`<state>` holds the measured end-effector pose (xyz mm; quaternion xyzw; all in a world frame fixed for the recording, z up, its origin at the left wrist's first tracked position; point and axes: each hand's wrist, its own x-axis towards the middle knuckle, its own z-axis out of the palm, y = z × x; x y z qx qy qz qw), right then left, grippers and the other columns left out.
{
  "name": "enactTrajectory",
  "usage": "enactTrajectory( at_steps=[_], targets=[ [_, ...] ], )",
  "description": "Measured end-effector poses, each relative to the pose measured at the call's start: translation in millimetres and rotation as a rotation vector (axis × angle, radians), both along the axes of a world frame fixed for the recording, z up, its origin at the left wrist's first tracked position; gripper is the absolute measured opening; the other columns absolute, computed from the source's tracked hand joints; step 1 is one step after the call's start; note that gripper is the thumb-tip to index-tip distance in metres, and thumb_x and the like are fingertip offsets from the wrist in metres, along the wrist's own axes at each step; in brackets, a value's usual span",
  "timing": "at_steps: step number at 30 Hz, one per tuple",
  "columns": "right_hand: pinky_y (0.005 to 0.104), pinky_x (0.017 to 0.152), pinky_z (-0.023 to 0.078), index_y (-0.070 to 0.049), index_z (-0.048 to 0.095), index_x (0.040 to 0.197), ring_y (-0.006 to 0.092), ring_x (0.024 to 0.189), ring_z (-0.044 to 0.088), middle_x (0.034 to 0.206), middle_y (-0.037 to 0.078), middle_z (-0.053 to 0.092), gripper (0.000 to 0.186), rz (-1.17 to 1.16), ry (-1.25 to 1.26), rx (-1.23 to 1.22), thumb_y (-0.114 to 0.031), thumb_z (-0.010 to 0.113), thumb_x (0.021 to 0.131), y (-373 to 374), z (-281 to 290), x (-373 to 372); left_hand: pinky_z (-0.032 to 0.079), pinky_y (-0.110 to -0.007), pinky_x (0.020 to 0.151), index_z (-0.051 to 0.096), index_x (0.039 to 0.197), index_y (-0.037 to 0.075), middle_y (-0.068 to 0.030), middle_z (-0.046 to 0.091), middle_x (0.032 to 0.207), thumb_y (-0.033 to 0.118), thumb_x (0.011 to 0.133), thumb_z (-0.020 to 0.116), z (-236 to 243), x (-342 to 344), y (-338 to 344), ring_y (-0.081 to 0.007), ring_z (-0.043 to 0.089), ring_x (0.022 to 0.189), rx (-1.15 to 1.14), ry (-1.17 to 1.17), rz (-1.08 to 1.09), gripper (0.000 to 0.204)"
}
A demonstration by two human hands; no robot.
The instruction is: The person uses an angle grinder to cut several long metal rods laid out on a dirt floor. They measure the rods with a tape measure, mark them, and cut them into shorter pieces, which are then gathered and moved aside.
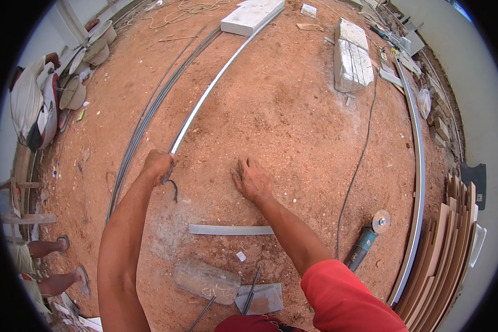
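Strip [212, 85] looks long, narrow and silvery-white.

Angle grinder [363, 245] is right of the metal strip [231, 229], planks [437, 238] further right, and the bar [206, 98] off the left hand [159, 165] runs right of some rods [144, 119].

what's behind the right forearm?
Reddish ground shows on both sides of the right forearm. A pale grey strip reaches its left edge in this view and doesn't show beyond; whether the strip's end lies underneath can't be seen, since the arm covers it.
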<state>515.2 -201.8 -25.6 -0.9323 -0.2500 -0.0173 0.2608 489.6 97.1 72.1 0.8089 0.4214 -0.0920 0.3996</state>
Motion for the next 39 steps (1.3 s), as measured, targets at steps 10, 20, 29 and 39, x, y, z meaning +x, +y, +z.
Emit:
enactTrajectory(
  at_steps=[10, 20, 29, 39],
  targets=[
    [0.0442, 0.078, 0.057, -0.008, 0.062, 0.119, 0.0328, 0.097, 0.066, 0.107, 0.016, 0.060, 0.039, -0.012, -0.079, 0.023, -0.041, 0.062, 0.099, 1.9, -8.1, 0.3, 0.046, -0.041, 0.054, 0.073, 0.081, -0.006, -0.0148, 0.068, 0.072, 0.016, 0.084, 0.073, -1.7, -4.2, 0.7, -0.0235, 0.064, 0.061, 0.041, -0.028, -0.018, 0.022],
    [0.0448, 0.079, 0.056, -0.007, 0.060, 0.116, 0.0343, 0.096, 0.066, 0.107, 0.017, 0.061, 0.038, -0.027, -0.066, 0.014, -0.040, 0.063, 0.098, 0.9, -7.9, 2.2, 0.053, -0.043, 0.067, 0.074, 0.082, -0.007, -0.0227, 0.072, 0.078, 0.019, 0.084, 0.070, -0.4, -5.8, -8.7, -0.0326, 0.074, 0.075, 0.136, -0.044, -0.073, 0.026],
    [0.0466, 0.081, 0.056, -0.008, 0.059, 0.120, 0.0356, 0.100, 0.065, 0.109, 0.017, 0.060, 0.039, -0.030, -0.045, -0.001, -0.041, 0.063, 0.098, 1.0, -8.9, 0.6, 0.055, -0.047, 0.090, 0.071, 0.103, -0.011, -0.0349, 0.071, 0.106, 0.028, 0.090, 0.069, -19.9, -29.8, 1.6, -0.0442, 0.071, 0.104, 0.221, -0.039, -0.120, 0.041],
    [0.0520, 0.082, 0.052, -0.006, 0.057, 0.114, 0.0416, 0.099, 0.064, 0.109, 0.021, 0.061, 0.036, -0.035, -0.023, -0.080, -0.040, 0.060, 0.101, 20.8, 7.0, -13.3, 0.055, -0.050, 0.090, 0.075, 0.097, -0.007, -0.0345, 0.071, 0.102, 0.028, 0.090, 0.068, -15.8, -207.6, 40.0, -0.0469, 0.070, 0.103, 0.255, 0.045, -0.085, 0.036]
  ],
)
